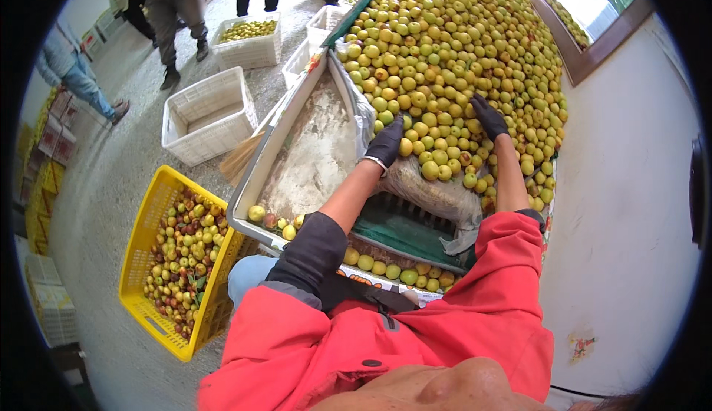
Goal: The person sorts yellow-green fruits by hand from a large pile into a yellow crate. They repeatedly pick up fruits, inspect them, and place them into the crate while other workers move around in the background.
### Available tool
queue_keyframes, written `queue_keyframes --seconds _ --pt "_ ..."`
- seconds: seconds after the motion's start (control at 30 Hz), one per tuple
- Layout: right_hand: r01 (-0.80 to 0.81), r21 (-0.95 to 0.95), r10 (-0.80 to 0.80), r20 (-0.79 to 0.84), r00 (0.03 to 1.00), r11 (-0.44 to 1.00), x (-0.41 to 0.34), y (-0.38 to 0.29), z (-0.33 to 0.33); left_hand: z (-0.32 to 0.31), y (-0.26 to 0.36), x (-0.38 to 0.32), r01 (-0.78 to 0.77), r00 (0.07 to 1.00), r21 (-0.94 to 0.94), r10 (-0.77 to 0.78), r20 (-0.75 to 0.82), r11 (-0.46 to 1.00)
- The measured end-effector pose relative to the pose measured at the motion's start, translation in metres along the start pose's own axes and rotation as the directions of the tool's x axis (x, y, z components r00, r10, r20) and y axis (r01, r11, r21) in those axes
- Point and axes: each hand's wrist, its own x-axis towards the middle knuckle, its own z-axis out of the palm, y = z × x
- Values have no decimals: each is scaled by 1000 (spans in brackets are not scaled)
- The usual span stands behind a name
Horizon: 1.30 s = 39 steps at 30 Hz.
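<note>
A large heap of yellow-green jujubes (445, 60) spreads before me, some with brown patches. My left hand (386, 141), in a dark glove with a pale band at the wrist, touches the heap's near left edge. Farther right, my right hand (489, 117), also dark-gloved, rests against the fruit with its fingers bent down. Whether either palm holds a jujube is hidden. Between my forearms lies a bundle wrapped in clear plastic (434, 185), above a slatted opening with green cloth (400, 224). A row of jujubes (393, 271) lines the near trough.
A yellow crate (139, 244) of redder jujubes stands at my left. Beyond it are a white crate (208, 116) with nothing inside and another holding fruit (248, 31). A broom head (242, 158) leans by the table. Several people stand farther back; a wall (617, 188) bounds the right.
</note>
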Motion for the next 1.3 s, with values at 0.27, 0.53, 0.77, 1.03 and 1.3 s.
queue_keyframes --seconds 0.27,0.53,0.77,1.03,1.3 --pt "335 -291 -353 -9 936 896 -67 -73 56 4 -3 10 -38 996 -235 17 -89 971" --pt "461 276 -519 198 831 843 -105 -72 65 -6 19 -3 144 981 -494 -189 -42 857" --pt "41 -261 -113 -268 957 965 -18 124 -6 -3 19 3 134 980 -443 -186 -75 886" --pt "-119 576 174 -41 984 809 3 75 19 -6 7 5 147 974 -473 -209 -81 869" --pt "-61 912 -143 129 981 406 -4 40 49 -13 -4 11 166 982 -507 -189 7 846"
